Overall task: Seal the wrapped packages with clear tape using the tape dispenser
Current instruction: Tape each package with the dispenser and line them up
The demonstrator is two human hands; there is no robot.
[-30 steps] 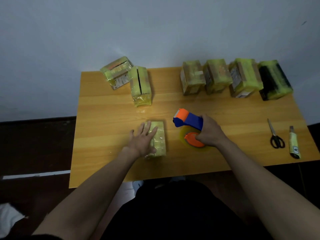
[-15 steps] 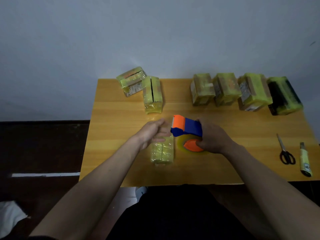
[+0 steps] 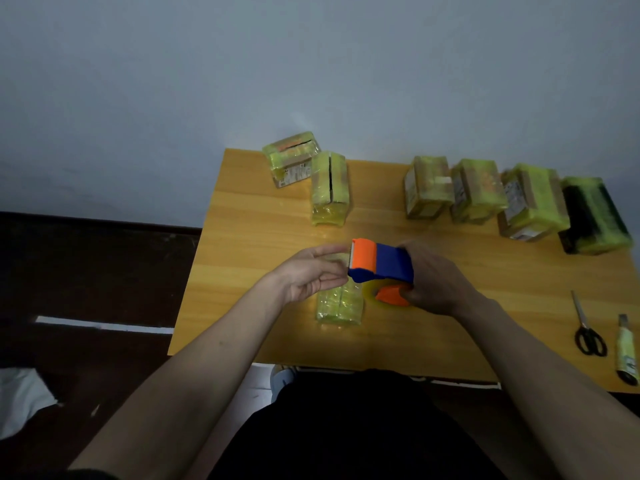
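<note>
Lifted off the package since a second ago, the left hand [image 3: 311, 273] now reaches its fingertips, extended and close together, to the orange front edge of the tape dispenser [image 3: 381, 268] at mid-frame; whether they pinch tape cannot be told. The right hand [image 3: 434, 280] grips the dispenser, fingers curled around its blue body and roll, above the wooden worktop [image 3: 485, 271]. A wrapped package [image 3: 341, 303] lies beneath both hands. Six more packages line the far edge; scissors [image 3: 587, 327] and a utility knife [image 3: 625, 351] lie at lower right.
</note>
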